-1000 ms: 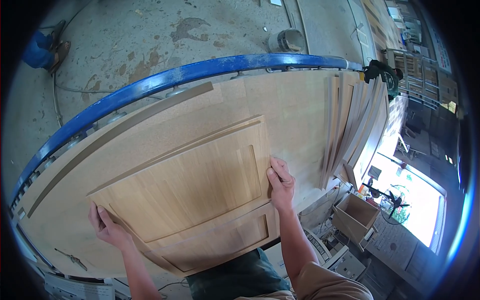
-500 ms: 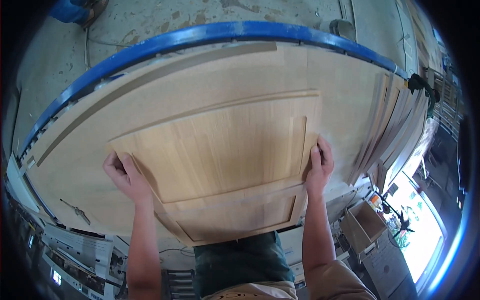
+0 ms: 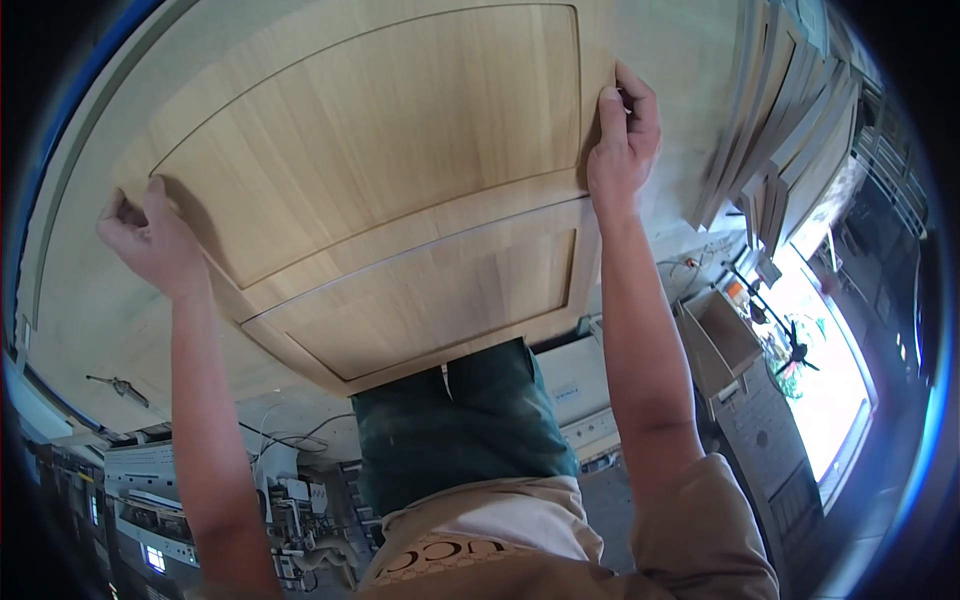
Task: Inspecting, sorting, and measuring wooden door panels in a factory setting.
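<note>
A pale wooden door panel [image 3: 390,130], with a recessed middle inside a raised frame, spans the view in front of me. My left hand [image 3: 158,240] pinches its left edge, with the thumb on top and the fingers curled at the side. At the right edge my right hand [image 3: 625,150] grips it the same way. A second framed wooden panel [image 3: 430,295] lies nearer my body, a thin dark line separating the two. The far edge of the held panel runs out of view at the top.
Both panels are over a broad pale worktable [image 3: 680,100]. Several long wooden strips [image 3: 770,130] are stacked on its right side. A small metal tool [image 3: 122,388] lies at the left. Below right stands an open wooden box [image 3: 725,335], near a bright doorway [image 3: 835,370].
The view has tilted back toward my body, and the panels look larger and higher in it. Both hands appear higher and wider apart, still on the panel's edges. The far blue rail has mostly left view.
</note>
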Motion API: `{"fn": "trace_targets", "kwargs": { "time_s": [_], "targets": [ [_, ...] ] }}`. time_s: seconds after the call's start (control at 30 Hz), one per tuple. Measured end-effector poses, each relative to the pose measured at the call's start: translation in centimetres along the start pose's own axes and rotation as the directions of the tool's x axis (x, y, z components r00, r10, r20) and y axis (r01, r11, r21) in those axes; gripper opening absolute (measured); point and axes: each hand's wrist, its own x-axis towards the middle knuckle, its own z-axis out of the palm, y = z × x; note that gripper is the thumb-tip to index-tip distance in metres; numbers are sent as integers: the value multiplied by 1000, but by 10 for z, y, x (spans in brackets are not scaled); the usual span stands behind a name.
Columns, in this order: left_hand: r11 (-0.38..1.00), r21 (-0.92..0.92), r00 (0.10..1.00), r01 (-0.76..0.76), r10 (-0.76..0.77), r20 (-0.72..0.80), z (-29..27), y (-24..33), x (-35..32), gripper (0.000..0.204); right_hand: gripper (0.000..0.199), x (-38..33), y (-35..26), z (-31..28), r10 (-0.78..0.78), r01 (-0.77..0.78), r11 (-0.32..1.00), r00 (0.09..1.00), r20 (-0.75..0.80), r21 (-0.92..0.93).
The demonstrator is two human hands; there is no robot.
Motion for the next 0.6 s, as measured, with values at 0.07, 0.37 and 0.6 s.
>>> {"fn": "trace_targets", "kwargs": {
  "time_s": [0.07,0.37,0.6],
  "targets": [
    [992,-128,1000,-4,6,18,0,-11,2,49,29,0,4,1,-44,44,999,999,-11,15],
    [1000,8,999,-9,10,-36,1,-12,2,52,30,-4,11,7,-289,259,926,954,-74,-275],
    [980,200,995,-18,37,-89,0,-24,14,66,32,-3,15,11,-353,299,871,933,-73,-391]
  ]
}}
